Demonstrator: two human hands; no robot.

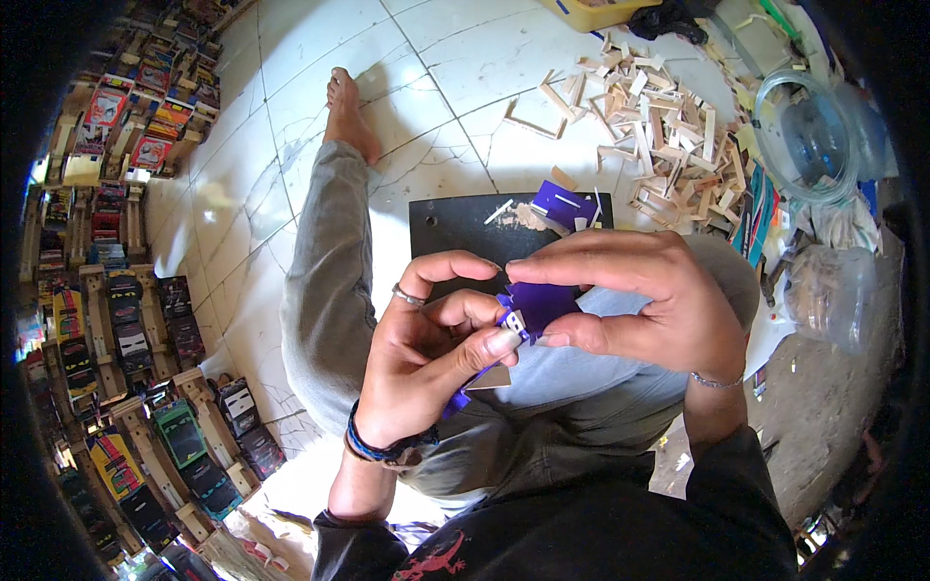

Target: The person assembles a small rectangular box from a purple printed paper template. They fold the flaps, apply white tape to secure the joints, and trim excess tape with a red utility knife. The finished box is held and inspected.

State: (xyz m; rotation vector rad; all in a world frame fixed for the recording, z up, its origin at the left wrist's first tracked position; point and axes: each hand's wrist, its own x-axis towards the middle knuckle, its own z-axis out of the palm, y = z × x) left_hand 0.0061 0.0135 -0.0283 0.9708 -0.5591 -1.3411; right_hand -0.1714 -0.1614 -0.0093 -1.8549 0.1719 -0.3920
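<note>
Above my lap, both hands hold a thin purple sheet (542, 302) with a cut, notched edge. My left hand (417, 349) is closed, its thumb pinching the sheet's left edge beside a small white patch. More purple shows below that thumb, next to a strip of pale wood (492, 377); I cannot tell whether this purple is one piece with the sheet. My right hand (649, 300) pinches the sheet's right side between thumb and fingers. Just beyond, a black board (446, 228) carries another purple piece (564, 205), white strips and a worn pale patch.
A heap of small wooden pieces (668, 136) lies on the tiled floor at far right. Beside it are a clear round plastic container (804, 136) and a yellow tub (591, 12). Rows of wooden pieces with colourful printed panels (126, 329) line the left side. My left leg stretches forward.
</note>
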